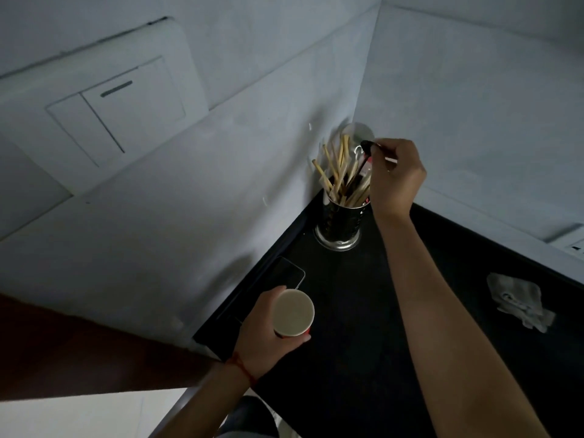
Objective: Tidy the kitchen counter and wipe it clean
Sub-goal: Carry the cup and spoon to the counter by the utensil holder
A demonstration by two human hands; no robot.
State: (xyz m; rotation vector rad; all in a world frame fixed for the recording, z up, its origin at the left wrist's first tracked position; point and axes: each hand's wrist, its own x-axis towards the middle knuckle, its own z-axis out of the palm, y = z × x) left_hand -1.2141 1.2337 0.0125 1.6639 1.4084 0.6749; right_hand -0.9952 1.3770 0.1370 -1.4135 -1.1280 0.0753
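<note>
Nearest, the left hand (264,330) wraps a round paper cup (293,313) above the matte black counter (363,343). Farther, the outstretched right hand (396,175) pinches a thin dark-tipped utensil (368,145) over the shiny metal holder (343,221) of pale chopsticks (338,169) in the corner.

Two bare forearms, no sleeves, red thread bracelet (241,368) (thin, knotted) on the left wrist
</note>
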